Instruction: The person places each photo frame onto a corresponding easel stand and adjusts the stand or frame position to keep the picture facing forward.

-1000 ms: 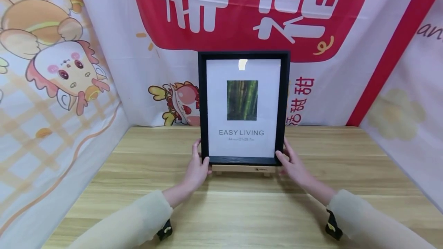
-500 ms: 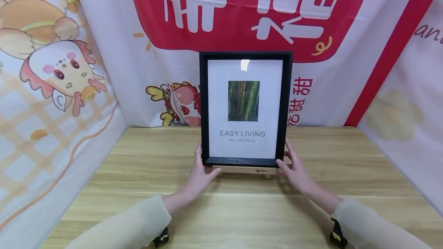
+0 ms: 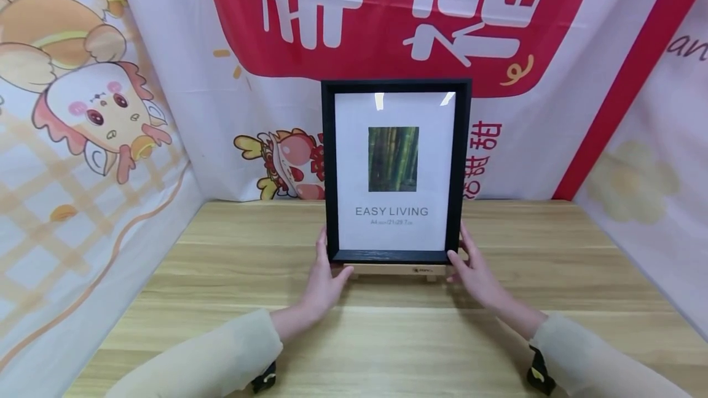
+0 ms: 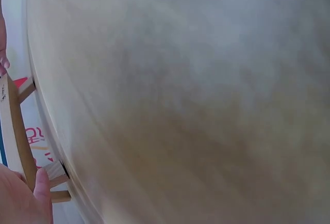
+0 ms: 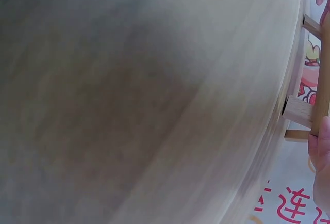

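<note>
A black picture frame (image 3: 465, 158) with a white "EASY LIVING" insert stands upright on a small wooden easel (image 3: 381, 269). The left hand (image 3: 323, 284) holds the easel's lower left end, its thumb on the ledge and its fingers up beside the frame. At the lower right corner, the right hand (image 3: 478, 275) grips the frame, with the thumb in front and other fingers partly hidden behind. Underneath, the left wrist view shows the easel's ledge (image 4: 19, 136) and the left thumb against it. The right wrist view has the right hand (image 5: 320, 154) at the ledge's end.
The wooden tabletop (image 3: 387, 343) extends on both sides of the easel. Behind stands a white and red printed cloth (image 3: 265, 97), close to the frame. Printed cloth side walls (image 3: 61, 201) bound the table left and right.
The frame and easel have shifted slightly right in the head view. The left thumb has moved from the frame's corner down onto the easel's ledge. Reflections on the glass have changed.
</note>
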`<state>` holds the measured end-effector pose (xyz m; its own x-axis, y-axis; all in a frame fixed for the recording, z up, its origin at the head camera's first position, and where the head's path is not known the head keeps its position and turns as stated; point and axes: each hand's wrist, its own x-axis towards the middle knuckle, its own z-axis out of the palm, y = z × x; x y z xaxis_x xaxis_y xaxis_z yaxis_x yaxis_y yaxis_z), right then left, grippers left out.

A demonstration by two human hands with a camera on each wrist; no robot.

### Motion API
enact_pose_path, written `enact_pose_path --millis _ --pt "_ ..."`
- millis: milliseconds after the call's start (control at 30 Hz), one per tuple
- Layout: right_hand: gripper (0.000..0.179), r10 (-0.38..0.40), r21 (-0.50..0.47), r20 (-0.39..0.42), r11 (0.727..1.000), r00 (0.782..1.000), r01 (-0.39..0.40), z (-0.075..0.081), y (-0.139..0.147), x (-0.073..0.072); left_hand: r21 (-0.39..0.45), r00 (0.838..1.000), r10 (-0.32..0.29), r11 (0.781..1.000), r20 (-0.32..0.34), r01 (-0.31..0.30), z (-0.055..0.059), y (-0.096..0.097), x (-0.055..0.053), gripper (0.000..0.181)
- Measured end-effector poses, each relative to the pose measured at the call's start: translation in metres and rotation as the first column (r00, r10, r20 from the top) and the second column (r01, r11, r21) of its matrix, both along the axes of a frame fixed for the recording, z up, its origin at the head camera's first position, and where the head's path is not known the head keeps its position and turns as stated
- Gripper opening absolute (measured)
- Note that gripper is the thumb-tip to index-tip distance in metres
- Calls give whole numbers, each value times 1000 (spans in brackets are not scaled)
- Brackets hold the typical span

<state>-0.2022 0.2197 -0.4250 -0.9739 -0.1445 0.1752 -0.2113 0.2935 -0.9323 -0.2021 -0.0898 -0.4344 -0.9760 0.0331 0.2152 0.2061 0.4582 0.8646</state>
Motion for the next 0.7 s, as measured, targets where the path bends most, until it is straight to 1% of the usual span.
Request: enact_pose_path --millis 200,367,500,633,700 --pt "72 -8 -8 21 1000 1000 9 2 1 1 -17 1000 16 1000 1 -16 0 4 3 102" --pt "71 -10 -7 13 1000 1000 10 3 1 3 -24 1000 18 1000 0 -18 0 4 4 100" --pt "71 -3 0 13 1000 1000 3 3 2 2 -23 1000 26 999 12 -26 0 5 5 101" --pt "73 10 20 21 1000 1000 -10 3 4 2 5 999 25 1000 29 -26 -1 3 4 102" --pt "75 4 63 10 998 1000 -5 4 7 3 31 999 17 999 34 -18 -1 -1 4 102"
